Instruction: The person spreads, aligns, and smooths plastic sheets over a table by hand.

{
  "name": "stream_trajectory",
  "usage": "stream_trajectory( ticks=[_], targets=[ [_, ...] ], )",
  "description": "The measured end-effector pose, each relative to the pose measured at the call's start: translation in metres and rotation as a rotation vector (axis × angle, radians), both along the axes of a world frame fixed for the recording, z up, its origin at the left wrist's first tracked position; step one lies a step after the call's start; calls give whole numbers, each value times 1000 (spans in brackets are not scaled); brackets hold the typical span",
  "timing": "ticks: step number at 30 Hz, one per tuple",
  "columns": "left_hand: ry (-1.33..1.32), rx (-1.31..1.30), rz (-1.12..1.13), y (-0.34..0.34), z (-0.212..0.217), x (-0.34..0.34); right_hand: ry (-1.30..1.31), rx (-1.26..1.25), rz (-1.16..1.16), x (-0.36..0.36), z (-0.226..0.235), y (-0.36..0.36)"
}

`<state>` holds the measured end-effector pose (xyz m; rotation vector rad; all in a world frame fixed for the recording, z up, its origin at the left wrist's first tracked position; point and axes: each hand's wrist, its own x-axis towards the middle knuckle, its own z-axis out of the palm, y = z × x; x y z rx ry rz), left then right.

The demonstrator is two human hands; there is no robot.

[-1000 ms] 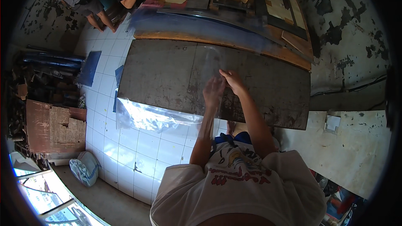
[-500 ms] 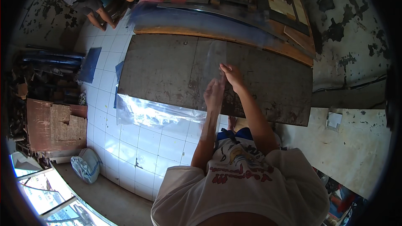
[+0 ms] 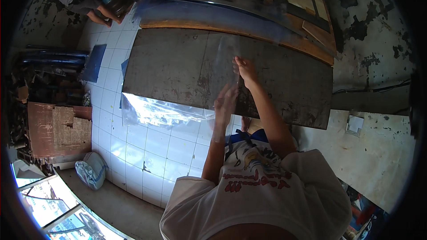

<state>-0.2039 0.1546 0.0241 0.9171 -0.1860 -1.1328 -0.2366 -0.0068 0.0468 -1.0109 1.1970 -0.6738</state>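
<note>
Right hand (image 3: 245, 69), fingers curled and closed on the right edge of a clear film (image 3: 225, 60), toward its far end. Left hand (image 3: 224, 103) lower down, nearer the body, seen through the film, fingertips pointing away; cannot tell if it is gripping. Film lies over the middle of the dark worktop (image 3: 164, 64), narrow, long axis running away from the person, nearly square to the worktop's long side. Far end points toward the back edge, leaning a little right; near end comes down past the front edge, over the left wrist. Left of it, a second, crinkled sheet (image 3: 162, 112), bright with glare, long axis left to right, drooping off the front edge above white floor tiles (image 3: 147, 151). Beyond the worktop, bluish sheeting (image 3: 195, 18) along a wooden edge (image 3: 178, 26). Far left, a brown board (image 3: 42, 129); near it, a pale bag (image 3: 90, 171). Two other people at upper left, partly cut off.
</note>
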Motion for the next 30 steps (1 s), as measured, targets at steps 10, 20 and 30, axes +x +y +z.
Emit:
stream_trajectory(
  ticks=[10,20,30],
  targets=[
    [-1134,392,-365,55,-36,-11,-44,41,-11,-2,-12,24],
    [-1832,192,-409,55,2,0,177,-60,76,5,-14,52],
    [14,491,636,149,-107,80,525,-641,-43,-87,-4,-35]
  ],
)
